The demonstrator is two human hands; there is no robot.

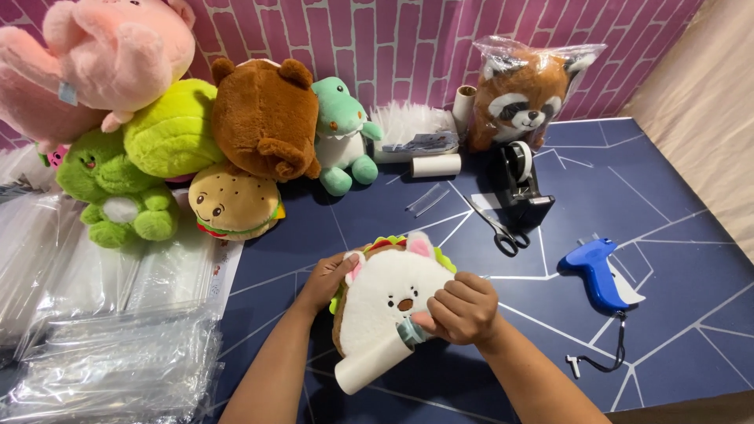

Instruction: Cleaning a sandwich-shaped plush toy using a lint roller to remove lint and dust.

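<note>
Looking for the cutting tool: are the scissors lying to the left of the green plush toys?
No: the scissors lie on the blue table, right of the green plush toys, beside the tape dispenser.

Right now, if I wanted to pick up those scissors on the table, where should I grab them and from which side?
Probably by the black loop handles, coming from the near side. The scissors lie flat with their handles toward you and the blades pointing away toward the back wall, beside the black tape dispenser, so reaching from the front avoids the blades.
</note>
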